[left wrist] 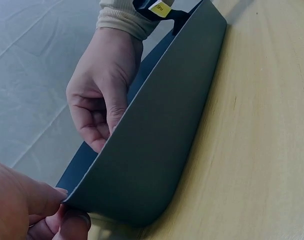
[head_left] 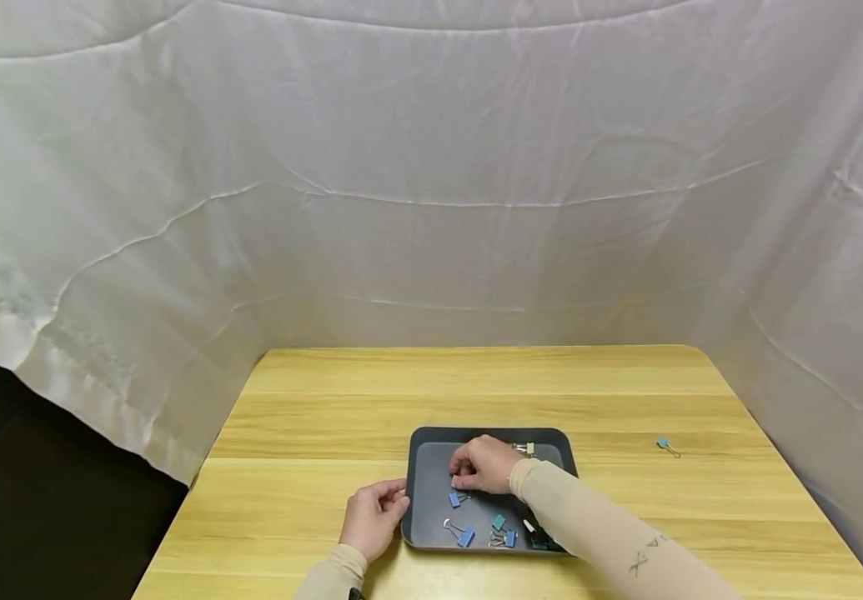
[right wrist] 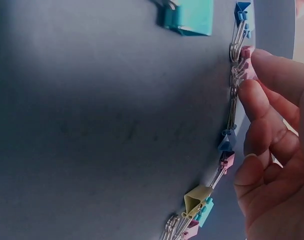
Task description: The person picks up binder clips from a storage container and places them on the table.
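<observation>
My left hand [head_left: 373,518] pinches the left rim of a dark grey tray [head_left: 418,450] between thumb and fingers; in the left wrist view that hand [left wrist: 29,205] holds the rim at a corner. Over the inside of the tray, my right hand [head_left: 485,464] is bent downward. Its thumb and index finger pinch a pink binder clip [right wrist: 248,65] in the right wrist view. Beside that clip lie blue clips [right wrist: 228,141] and a smaller pink clip [right wrist: 227,161], and farther along a yellow clip [right wrist: 197,198]. A teal clip [right wrist: 194,17] lies apart from them.
Several blue clips [head_left: 465,537] and a teal clip [head_left: 499,522] lie near the tray's front side. On the wooden table [head_left: 311,417], right of the tray, is a single blue binder clip [head_left: 663,442]. A pale curtain [head_left: 431,250] hangs behind the table.
</observation>
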`<state>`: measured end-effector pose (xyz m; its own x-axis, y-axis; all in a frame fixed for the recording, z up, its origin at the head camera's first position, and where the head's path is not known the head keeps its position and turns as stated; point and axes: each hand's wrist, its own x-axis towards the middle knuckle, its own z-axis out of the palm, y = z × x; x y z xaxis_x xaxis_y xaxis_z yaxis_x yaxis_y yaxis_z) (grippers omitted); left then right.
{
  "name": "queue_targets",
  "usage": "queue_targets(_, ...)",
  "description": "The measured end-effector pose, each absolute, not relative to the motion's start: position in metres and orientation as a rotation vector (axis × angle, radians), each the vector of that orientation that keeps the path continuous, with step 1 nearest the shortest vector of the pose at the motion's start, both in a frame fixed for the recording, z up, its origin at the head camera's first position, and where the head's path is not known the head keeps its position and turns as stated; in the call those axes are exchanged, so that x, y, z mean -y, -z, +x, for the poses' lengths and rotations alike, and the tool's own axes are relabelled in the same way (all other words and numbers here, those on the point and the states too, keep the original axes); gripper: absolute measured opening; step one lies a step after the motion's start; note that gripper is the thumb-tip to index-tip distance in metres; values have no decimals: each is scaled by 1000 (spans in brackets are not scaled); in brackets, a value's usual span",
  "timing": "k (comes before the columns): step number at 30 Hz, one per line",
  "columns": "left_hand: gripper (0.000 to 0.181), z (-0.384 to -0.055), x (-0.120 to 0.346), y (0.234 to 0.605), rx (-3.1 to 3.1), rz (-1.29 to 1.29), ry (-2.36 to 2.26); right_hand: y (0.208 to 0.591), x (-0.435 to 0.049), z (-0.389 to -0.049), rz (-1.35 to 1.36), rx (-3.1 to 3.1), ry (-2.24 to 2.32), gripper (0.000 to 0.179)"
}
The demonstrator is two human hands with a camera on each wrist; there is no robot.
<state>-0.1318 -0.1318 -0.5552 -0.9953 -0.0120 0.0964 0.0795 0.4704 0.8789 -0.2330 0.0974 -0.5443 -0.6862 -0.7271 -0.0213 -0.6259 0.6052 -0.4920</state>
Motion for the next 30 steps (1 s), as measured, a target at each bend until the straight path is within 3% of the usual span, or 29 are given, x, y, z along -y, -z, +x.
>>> queue_targets(19, 21, -132, 131, 555, 2619, -58, 1573, 547, -92, -231, -1135, -2722, 663, 15)
queue_targets(30, 22, -132, 132, 554, 2621, -56, 1568, 521, -116, -241, -961, -2714, 897, 5)
